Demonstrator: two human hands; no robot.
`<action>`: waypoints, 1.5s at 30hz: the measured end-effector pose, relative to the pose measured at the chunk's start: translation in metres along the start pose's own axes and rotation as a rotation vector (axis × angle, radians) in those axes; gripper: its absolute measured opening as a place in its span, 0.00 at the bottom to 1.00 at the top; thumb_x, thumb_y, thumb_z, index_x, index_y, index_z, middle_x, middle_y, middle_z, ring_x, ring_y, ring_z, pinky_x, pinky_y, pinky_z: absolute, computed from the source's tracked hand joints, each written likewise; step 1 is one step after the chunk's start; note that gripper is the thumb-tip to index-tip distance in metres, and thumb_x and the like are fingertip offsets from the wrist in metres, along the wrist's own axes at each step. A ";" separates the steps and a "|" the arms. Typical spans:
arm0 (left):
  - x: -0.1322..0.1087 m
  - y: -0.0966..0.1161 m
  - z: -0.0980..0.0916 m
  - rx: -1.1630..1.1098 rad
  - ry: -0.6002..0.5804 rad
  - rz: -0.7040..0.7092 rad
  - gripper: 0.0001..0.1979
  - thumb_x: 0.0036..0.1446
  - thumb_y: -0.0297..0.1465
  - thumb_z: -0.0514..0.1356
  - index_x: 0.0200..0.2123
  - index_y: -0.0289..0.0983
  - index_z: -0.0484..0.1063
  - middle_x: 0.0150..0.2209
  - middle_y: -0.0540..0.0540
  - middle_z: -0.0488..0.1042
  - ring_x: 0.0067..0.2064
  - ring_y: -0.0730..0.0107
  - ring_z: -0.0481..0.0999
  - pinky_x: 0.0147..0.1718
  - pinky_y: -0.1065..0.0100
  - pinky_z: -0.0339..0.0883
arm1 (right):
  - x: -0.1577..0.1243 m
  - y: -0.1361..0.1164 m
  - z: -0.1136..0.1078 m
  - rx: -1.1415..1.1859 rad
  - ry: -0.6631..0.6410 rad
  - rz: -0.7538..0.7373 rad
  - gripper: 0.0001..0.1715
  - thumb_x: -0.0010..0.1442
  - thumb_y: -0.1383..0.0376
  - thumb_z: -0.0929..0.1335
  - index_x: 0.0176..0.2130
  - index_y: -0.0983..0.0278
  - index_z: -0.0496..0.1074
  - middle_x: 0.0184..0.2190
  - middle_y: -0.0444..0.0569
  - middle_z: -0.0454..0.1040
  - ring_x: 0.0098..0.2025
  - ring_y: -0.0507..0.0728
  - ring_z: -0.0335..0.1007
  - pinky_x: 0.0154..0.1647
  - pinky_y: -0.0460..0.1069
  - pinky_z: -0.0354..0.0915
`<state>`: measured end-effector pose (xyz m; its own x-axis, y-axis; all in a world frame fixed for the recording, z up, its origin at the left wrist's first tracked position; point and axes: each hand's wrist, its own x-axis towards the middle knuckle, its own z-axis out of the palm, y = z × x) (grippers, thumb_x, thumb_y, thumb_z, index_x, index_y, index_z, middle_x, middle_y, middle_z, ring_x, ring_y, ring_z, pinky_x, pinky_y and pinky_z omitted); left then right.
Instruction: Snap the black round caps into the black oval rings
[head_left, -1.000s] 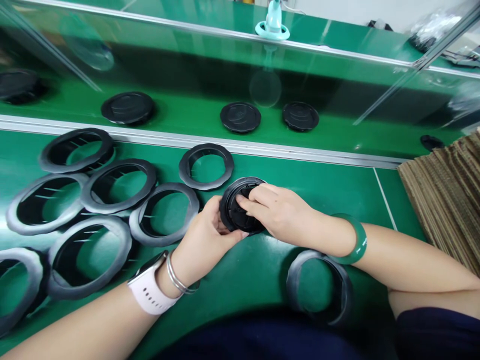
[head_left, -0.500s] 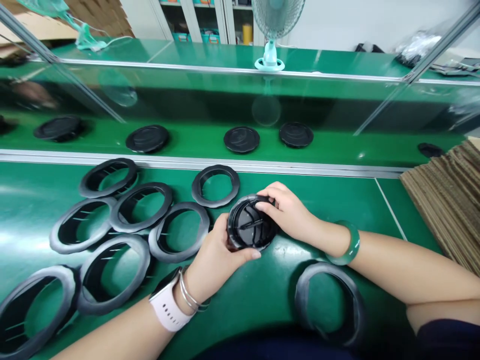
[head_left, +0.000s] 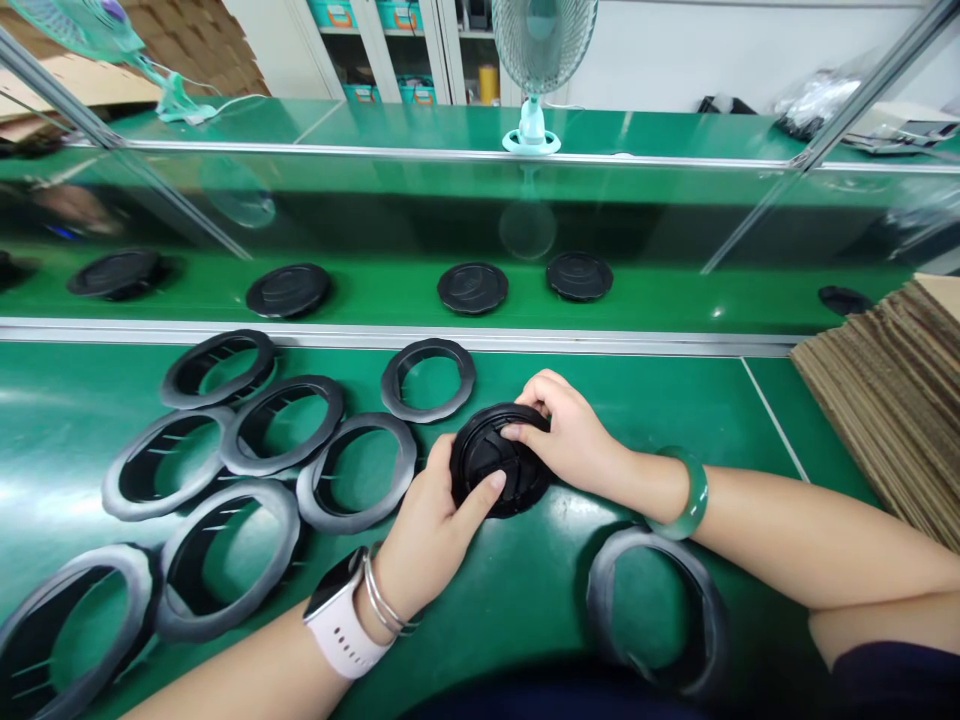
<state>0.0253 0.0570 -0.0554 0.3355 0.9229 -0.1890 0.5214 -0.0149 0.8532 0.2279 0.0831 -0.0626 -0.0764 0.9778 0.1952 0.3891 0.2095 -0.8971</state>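
A round black plastic part (head_left: 497, 462) with an inner disc lies on the green table (head_left: 675, 400) between my hands. My left hand (head_left: 435, 525) cups its near-left edge, thumb pressed onto the disc. My right hand (head_left: 564, 432) grips the far-right rim, fingertips curled on top. Several black rings lie to the left, the nearest one (head_left: 358, 474) just beside my left hand, and another ring (head_left: 657, 612) lies under my right forearm.
Beyond a metal rail, a green belt (head_left: 390, 290) carries several black discs, such as one (head_left: 472, 287) straight ahead. A stack of cardboard sheets (head_left: 892, 390) fills the right side. A small fan (head_left: 536, 60) stands on the far shelf.
The view tilted up. The black part went from tilted in my hands to lying flatter on the table; my left thumb now presses on the disc and my right fingers shifted on the rim.
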 end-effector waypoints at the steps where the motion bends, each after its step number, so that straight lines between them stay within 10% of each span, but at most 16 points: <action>1: 0.000 0.000 0.000 -0.007 0.005 0.000 0.20 0.63 0.44 0.57 0.52 0.39 0.63 0.47 0.43 0.76 0.49 0.56 0.76 0.45 0.59 0.70 | 0.000 -0.001 -0.001 -0.007 -0.001 0.007 0.15 0.56 0.77 0.74 0.30 0.64 0.66 0.32 0.42 0.65 0.37 0.56 0.63 0.38 0.49 0.61; 8: -0.001 0.001 0.003 -0.082 0.038 0.015 0.17 0.64 0.42 0.57 0.51 0.40 0.65 0.46 0.45 0.76 0.48 0.59 0.76 0.46 0.60 0.69 | 0.003 -0.014 -0.013 0.182 -0.350 0.120 0.24 0.51 0.74 0.79 0.45 0.62 0.71 0.40 0.44 0.75 0.42 0.59 0.72 0.41 0.51 0.66; 20: -0.008 0.002 0.006 -0.189 0.003 0.049 0.17 0.65 0.40 0.57 0.53 0.40 0.62 0.45 0.45 0.76 0.43 0.62 0.78 0.40 0.61 0.72 | 0.008 -0.011 -0.015 0.064 -0.322 0.029 0.22 0.50 0.77 0.78 0.40 0.61 0.71 0.35 0.42 0.76 0.37 0.60 0.73 0.36 0.50 0.68; 22: -0.011 0.001 0.005 -0.234 -0.042 0.123 0.27 0.65 0.40 0.58 0.62 0.41 0.54 0.54 0.40 0.74 0.47 0.61 0.78 0.44 0.60 0.74 | 0.024 0.001 -0.039 0.013 -0.181 -0.080 0.21 0.50 0.75 0.78 0.40 0.61 0.72 0.35 0.44 0.76 0.36 0.61 0.73 0.35 0.51 0.69; 27: -0.011 0.000 -0.001 0.163 0.064 0.391 0.28 0.62 0.35 0.60 0.64 0.43 0.58 0.66 0.38 0.62 0.67 0.54 0.62 0.64 0.49 0.60 | 0.060 0.063 -0.149 -0.501 0.641 -0.165 0.11 0.61 0.66 0.74 0.45 0.64 0.75 0.45 0.60 0.72 0.48 0.67 0.67 0.48 0.57 0.61; 31: -0.003 -0.004 0.001 0.442 0.076 0.444 0.33 0.62 0.35 0.59 0.68 0.39 0.53 0.72 0.36 0.48 0.74 0.48 0.40 0.69 0.41 0.46 | 0.069 0.110 -0.195 -0.952 0.473 0.059 0.15 0.63 0.61 0.74 0.43 0.71 0.76 0.48 0.69 0.71 0.54 0.73 0.63 0.54 0.65 0.55; 37: 0.005 -0.017 0.011 0.728 0.213 0.487 0.36 0.62 0.37 0.58 0.69 0.36 0.49 0.73 0.31 0.40 0.72 0.42 0.46 0.64 0.41 0.53 | 0.071 0.097 -0.139 -0.890 0.299 -0.247 0.11 0.62 0.70 0.73 0.46 0.69 0.79 0.47 0.63 0.76 0.58 0.71 0.64 0.62 0.64 0.57; 41: 0.011 -0.022 0.009 0.740 0.291 0.529 0.35 0.62 0.42 0.57 0.69 0.39 0.53 0.65 0.32 0.63 0.61 0.42 0.66 0.56 0.45 0.58 | 0.076 0.083 -0.108 -0.899 0.096 -0.338 0.17 0.57 0.66 0.80 0.46 0.60 0.80 0.49 0.45 0.76 0.57 0.60 0.68 0.63 0.50 0.63; 45: 0.015 -0.025 0.005 0.654 0.221 0.554 0.32 0.57 0.46 0.61 0.63 0.43 0.64 0.44 0.42 0.77 0.48 0.48 0.75 0.55 0.43 0.54 | 0.078 0.090 -0.126 -0.939 0.233 -0.236 0.13 0.65 0.66 0.75 0.50 0.61 0.78 0.52 0.43 0.75 0.58 0.56 0.66 0.64 0.47 0.59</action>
<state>0.0212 0.0698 -0.0820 0.5488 0.7700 0.3253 0.6959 -0.6365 0.3326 0.3727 0.1776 -0.0776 -0.1027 0.8649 0.4913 0.9635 0.2092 -0.1668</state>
